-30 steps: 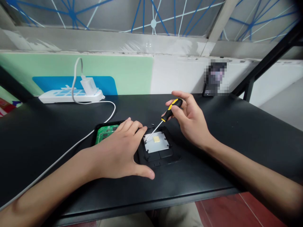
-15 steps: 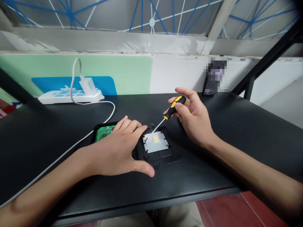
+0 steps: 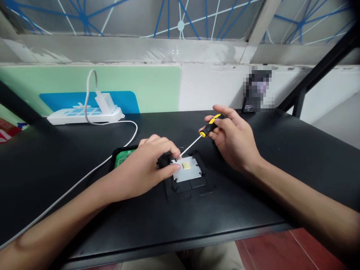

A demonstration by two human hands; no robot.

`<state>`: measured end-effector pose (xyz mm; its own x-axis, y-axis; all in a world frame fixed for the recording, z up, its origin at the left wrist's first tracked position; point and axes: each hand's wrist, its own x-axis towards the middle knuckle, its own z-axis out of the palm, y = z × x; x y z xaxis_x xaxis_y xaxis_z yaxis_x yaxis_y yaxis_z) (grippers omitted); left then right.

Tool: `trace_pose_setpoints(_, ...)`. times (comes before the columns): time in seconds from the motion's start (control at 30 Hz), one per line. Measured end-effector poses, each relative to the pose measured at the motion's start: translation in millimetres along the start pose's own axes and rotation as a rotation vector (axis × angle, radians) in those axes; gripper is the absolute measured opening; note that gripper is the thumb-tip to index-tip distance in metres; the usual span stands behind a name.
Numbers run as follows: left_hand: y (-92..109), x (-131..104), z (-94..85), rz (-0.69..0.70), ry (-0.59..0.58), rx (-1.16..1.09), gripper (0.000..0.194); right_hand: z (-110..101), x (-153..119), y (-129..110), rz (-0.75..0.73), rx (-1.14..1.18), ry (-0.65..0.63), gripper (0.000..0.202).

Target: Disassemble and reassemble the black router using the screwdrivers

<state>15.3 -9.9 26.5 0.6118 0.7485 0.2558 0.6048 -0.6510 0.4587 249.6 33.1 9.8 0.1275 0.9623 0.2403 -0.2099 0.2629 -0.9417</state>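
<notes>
Far to the left of my left fingers, a white cable [image 3: 87,93] rises from a charger [image 3: 105,103] plugged into a white power strip [image 3: 81,115], then loops and runs down the black tabletop [image 3: 132,225] past my forearm. Behind the strip, well beyond those fingers, a pale green panel [image 3: 157,86] covers the wall's left part; a patterned window [image 3: 225,22] with blue and white lines stretches above. Just beside my left knuckles shows a green circuit board [image 3: 122,157], partly covered by my left hand [image 3: 147,165]. Its thumb lies over the edge of a metal plate [image 3: 191,173], its forefinger bent close to the driver's tip (whether they pinch anything small, I can't tell). That plate, bearing a yellow pad [image 3: 186,165], sits in a black housing [image 3: 191,184] on the tabletop, right of those fingers. My right hand [image 3: 237,138] grips the screwdriver [image 3: 212,125] by its black-and-yellow handle, forefinger lifted away, the shaft slanting down-left to the plate's upper left corner. Beyond my right fingers, a dark upright device [image 3: 249,107], partly blurred, leans against the white wall [image 3: 210,86]; below my right wrist, past the table's front edge, shows red tiled floor [image 3: 281,247].
</notes>
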Motion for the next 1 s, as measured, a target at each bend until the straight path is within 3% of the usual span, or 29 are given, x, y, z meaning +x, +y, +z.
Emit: trace_pose_setpoints(1.0,1.7,1.0,-6.6,-0.099,-0.004,-0.141,0.011,-0.9,3.3,-0.9,-0.017,-0.043,0.029,0.028)
